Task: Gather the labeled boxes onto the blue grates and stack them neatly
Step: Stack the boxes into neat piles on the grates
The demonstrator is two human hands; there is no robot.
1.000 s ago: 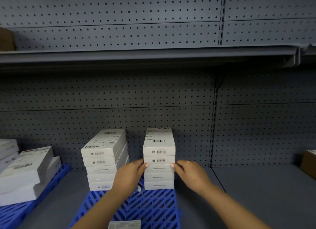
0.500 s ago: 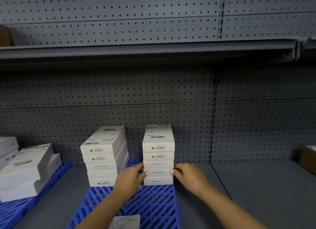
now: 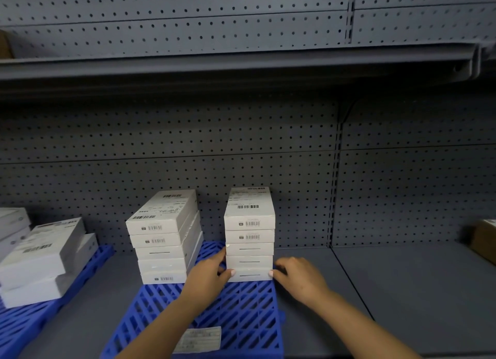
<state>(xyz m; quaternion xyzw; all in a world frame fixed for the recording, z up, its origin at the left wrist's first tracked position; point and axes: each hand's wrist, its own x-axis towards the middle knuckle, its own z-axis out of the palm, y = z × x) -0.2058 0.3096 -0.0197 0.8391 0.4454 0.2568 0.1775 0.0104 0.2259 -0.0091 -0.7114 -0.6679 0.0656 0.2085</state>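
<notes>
Two stacks of white labeled boxes stand on a blue grate (image 3: pixel 241 313) on the shelf. The right stack (image 3: pixel 249 235) is several boxes high and stands straight. My left hand (image 3: pixel 209 278) grips its left side near the bottom, thumb on the lowest box's front corner. My right hand (image 3: pixel 298 278) grips the right side at the lowest box. The left stack (image 3: pixel 163 238), also several boxes high, is turned slightly and stands apart from both hands.
A second blue grate (image 3: pixel 88 264) at the far left carries more white boxes (image 3: pixel 43 256) in a loose pile. A paper label (image 3: pixel 198 340) lies on the near part of the middle grate. A brown carton (image 3: pixel 485 238) sits at the right edge. A shelf (image 3: pixel 241 63) overhangs.
Both hands have slid down the right stack's sides from its middle boxes to the lowest box. The stack has stayed in place on the grate.
</notes>
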